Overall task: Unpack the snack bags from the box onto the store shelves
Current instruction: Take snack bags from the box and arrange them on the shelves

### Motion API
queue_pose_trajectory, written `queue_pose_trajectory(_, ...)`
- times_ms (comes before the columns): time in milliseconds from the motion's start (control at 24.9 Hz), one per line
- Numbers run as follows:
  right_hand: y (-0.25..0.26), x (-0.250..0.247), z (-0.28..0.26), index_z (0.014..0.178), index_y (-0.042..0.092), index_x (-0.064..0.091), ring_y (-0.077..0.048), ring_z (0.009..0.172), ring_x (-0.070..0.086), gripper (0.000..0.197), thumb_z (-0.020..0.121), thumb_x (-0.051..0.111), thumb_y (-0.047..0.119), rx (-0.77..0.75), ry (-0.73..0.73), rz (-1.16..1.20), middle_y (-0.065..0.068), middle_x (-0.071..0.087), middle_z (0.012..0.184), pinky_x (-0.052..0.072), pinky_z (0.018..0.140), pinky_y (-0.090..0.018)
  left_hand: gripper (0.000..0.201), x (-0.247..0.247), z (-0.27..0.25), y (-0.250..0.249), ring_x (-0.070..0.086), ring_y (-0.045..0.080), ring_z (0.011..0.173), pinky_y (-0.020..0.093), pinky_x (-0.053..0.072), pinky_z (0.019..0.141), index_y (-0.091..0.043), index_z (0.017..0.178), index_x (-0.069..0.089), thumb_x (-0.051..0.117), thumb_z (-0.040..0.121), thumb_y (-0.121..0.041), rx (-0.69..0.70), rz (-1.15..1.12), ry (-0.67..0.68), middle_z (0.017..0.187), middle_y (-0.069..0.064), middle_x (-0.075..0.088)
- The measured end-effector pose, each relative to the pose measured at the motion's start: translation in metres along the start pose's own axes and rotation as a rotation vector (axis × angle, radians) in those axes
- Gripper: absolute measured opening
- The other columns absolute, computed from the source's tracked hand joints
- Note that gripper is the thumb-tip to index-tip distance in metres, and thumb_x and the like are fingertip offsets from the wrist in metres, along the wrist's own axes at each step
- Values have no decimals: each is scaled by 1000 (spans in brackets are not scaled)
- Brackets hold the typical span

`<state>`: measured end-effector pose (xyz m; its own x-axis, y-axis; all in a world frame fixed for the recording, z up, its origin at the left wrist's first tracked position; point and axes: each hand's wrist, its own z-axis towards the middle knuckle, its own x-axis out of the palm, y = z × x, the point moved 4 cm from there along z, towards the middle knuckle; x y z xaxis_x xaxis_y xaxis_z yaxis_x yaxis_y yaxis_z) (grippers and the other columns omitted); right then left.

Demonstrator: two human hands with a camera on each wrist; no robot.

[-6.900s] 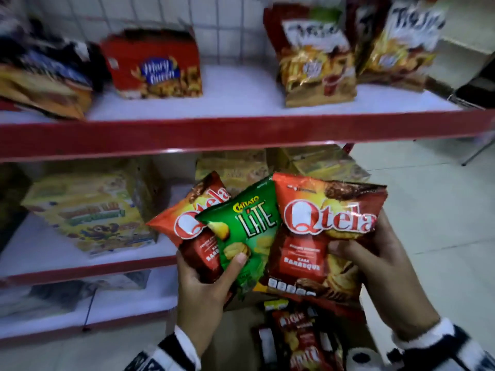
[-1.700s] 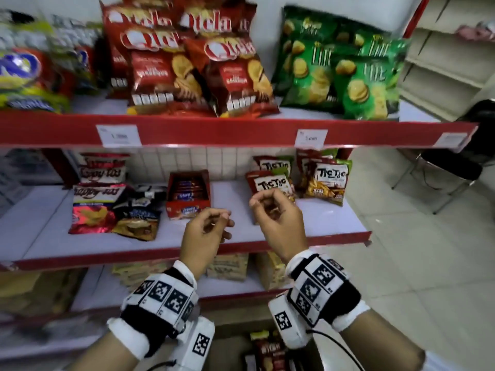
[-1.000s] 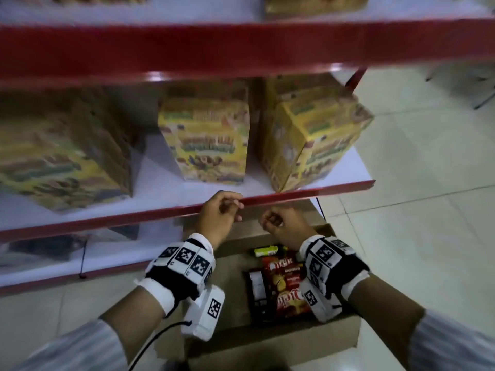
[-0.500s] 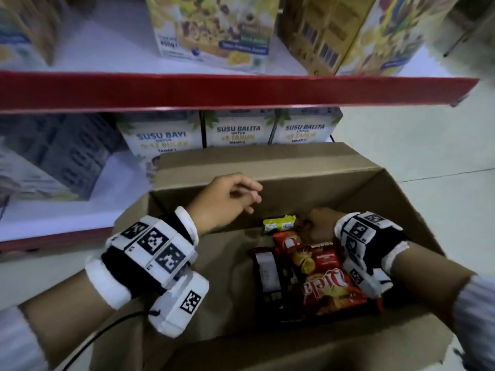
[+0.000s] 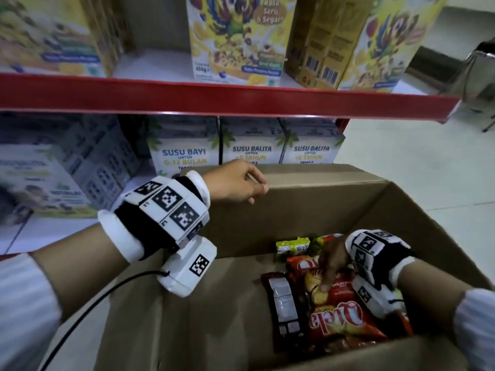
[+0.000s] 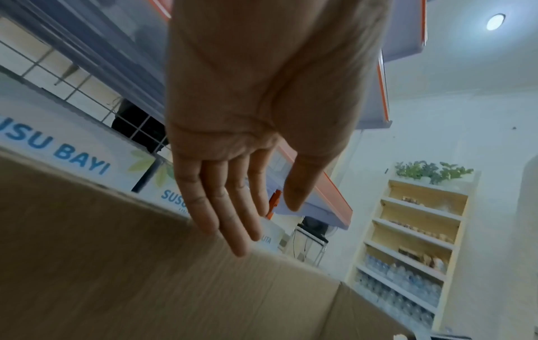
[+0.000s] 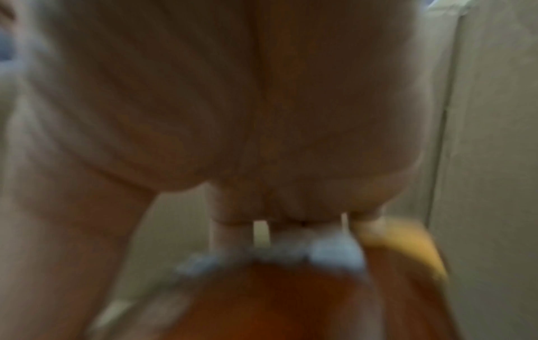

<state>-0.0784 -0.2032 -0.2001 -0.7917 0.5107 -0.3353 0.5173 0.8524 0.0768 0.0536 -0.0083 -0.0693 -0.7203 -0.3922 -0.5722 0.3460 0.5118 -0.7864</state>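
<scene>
An open cardboard box (image 5: 308,207) stands on the floor before the shelves. At its right end lie a red Qtela bag (image 5: 340,319), a dark bag (image 5: 281,298) and a small yellow-green packet (image 5: 293,245). My right hand (image 5: 328,271) is down in the box and pinches the red bag's top, thumb on its front and fingers behind. The right wrist view is blurred: the right hand (image 7: 262,115) curls over the red bag (image 7: 291,299). My left hand (image 5: 254,187) holds nothing and hovers, fingers straight, at the box's far flap (image 6: 145,276); the left hand (image 6: 256,207) shows its palm.
A red shelf edge (image 5: 214,103) runs just above the box, with cereal boxes (image 5: 235,41) on it. Milk formula boxes (image 5: 251,151) stand on the lowest shelf behind the box. Tiled floor (image 5: 415,162) lies to the right. A wooden rack (image 6: 416,241) stands farther off.
Both hands came down empty from the shelves to the box. Within the last half second my right thumb settled on the red bag and my left hand drifted over the far flap.
</scene>
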Motion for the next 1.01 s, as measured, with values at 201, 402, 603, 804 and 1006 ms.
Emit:
queue_pose_trajectory(201, 0, -32, -56, 98, 16, 72, -22, 86, 72, 53, 51, 90, 33, -257, -329, 416, -3, 76, 93, 58, 78, -36, 23, -10, -9, -4, 67, 10, 78, 14, 52, 63, -13, 109, 60, 52, 95, -30, 39, -162, -36, 106, 7, 69)
queue_pose_trajectory(402, 10, -60, -104, 115, 13, 64, -39, 96, 68, 58, 61, 84, 24, -689, -572, 1095, -19, 71, 106, 54, 85, -53, 32, -28, -18, -12, 66, 11, 99, 31, 56, 88, -35, 108, 60, 51, 84, -53, 157, -160, -46, 112, -4, 67)
queue_pose_trajectory(603, 40, -56, -120, 131, 22, 50, -38, 102, 66, 68, 67, 75, 18, -940, -699, 1518, -18, 66, 118, 55, 82, -51, 88, -32, -24, -13, 54, -11, 106, 8, 49, 80, -59, 139, 15, 67, 69, -51, 354, -214, -114, 136, -19, 39)
queue_pose_trajectory(804, 50, -52, -136, 135, 32, 40, -34, 107, 64, 81, 64, 74, 16, -1061, -763, 1549, -17, 58, 127, 54, 85, -47, 97, -47, -28, -23, 61, 13, 111, 33, 59, 76, -65, 133, 22, 79, 66, -25, 433, -489, -178, 136, -8, 43)
queue_pose_trajectory(1006, 41, -58, -173, 133, 42, 44, -6, 122, 52, 73, 70, 79, 36, -1016, -1191, 863, 9, 54, 135, 46, 95, -23, 82, -51, -31, -36, 67, 16, 105, 35, 59, 74, -50, 134, 37, 76, 71, -17, 526, -455, -101, 127, -10, 61)
